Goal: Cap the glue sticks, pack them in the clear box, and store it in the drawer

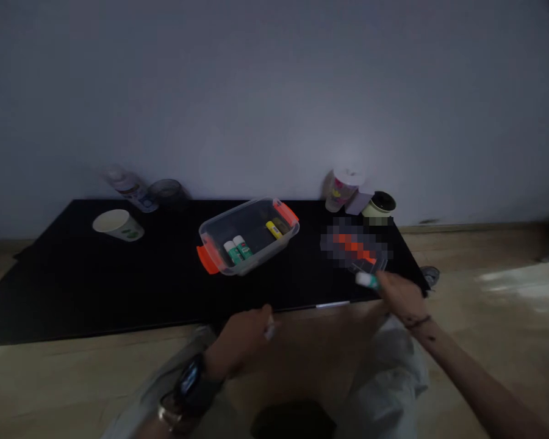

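Note:
Near the table's right front, my right hand (400, 296) is closed around a green glue stick with a white cap (366, 280), which points to the left. My left hand (244, 338) is a loose fist just off the front edge; a small whitish thing (269, 328) shows at its fingers, too blurred to name. A clear plastic box with orange clips (260, 256) stands open beyond it. Inside lie two green-and-white glue sticks (238, 249) side by side and a yellow stick (273, 230). A pixelated clear lid with orange on it (357, 248) lies beyond my right hand.
On the left of the black table (119, 286) are a tipped paper cup (119, 224), a leaning bottle (132, 190) and a dark round bowl (168, 194). At the back right stand a clear patterned cup (341, 192) and a pale green pot (379, 207), against the wall.

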A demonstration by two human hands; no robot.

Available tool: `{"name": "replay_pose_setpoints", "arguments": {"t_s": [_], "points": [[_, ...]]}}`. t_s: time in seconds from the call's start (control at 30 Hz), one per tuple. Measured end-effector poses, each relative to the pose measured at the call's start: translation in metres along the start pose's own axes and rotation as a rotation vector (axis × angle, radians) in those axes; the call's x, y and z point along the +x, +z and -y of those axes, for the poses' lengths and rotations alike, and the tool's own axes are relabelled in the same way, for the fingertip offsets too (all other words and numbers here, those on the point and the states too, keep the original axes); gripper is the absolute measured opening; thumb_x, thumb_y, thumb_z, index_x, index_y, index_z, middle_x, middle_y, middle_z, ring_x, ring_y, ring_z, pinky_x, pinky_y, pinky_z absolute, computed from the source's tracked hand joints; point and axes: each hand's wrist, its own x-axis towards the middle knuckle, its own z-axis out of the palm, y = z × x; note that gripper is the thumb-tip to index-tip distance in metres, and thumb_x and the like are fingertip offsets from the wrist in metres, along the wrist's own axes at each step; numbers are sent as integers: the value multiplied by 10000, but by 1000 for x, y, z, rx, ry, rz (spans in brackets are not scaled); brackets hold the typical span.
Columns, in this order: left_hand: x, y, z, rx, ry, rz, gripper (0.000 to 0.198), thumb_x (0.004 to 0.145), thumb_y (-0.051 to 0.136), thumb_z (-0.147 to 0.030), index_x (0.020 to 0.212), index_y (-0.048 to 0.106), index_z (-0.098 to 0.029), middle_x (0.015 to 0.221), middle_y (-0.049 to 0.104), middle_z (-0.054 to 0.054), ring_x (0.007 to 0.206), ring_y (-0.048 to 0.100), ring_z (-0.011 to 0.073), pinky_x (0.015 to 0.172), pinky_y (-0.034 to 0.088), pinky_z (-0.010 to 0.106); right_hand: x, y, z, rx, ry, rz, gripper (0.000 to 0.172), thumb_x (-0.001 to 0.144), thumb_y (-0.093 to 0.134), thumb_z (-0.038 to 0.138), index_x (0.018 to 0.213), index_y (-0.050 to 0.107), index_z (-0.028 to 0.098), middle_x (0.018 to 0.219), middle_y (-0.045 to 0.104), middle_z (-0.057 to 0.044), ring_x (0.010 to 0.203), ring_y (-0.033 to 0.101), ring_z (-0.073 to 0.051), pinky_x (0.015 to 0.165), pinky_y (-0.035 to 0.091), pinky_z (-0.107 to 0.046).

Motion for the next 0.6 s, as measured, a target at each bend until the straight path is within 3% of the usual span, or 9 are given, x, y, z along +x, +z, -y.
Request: {"name": "replay_pose_setpoints", "arguments": {"t_s": [0.07,0.13,0.27,0.4,0.6], "points": [[4,-6,9,-11,55,-76,230,955,423,-349,1077,552,-204,951,711,97,888,695,253,773,504,364,14,2,-28,-74,138,-53,202,915,485,296,1039,623,216,943,706,-150,929,671,-307,713,508,-365],[12,-10,15,-2,70,-189,210,953,435,-326,1079,543,-198,1006,692,98,933,676,248,817,504,367,32,11,-29,-31,198,-66,293,961,460,375,1133,565,163,1059,686,-174,983,661,-297,725,498,-336],[34,-12,28,45,8,-394,226,977,406,-295,1095,545,-161,1173,634,151,1056,634,263,894,505,392,79,36,24,129,59,38,371,1013,385,427,1207,523,143,1140,661,-155,991,656,-254,748,487,-311],[52,-13,42,51,9,-523,261,989,411,-308,1153,540,-152,1367,540,175,1187,588,272,908,520,379,125,49,71,11,1,55,390,989,459,461,1187,575,145,1211,625,-164,1092,598,-274,838,470,-333],[73,-15,51,163,-28,-571,300,969,480,-287,1224,576,-161,1338,568,167,1146,610,280,933,510,398,151,60,78,-110,-26,-32,390,985,474,455,1161,610,134,1152,626,-192,1107,552,-306,898,429,-393]]}}
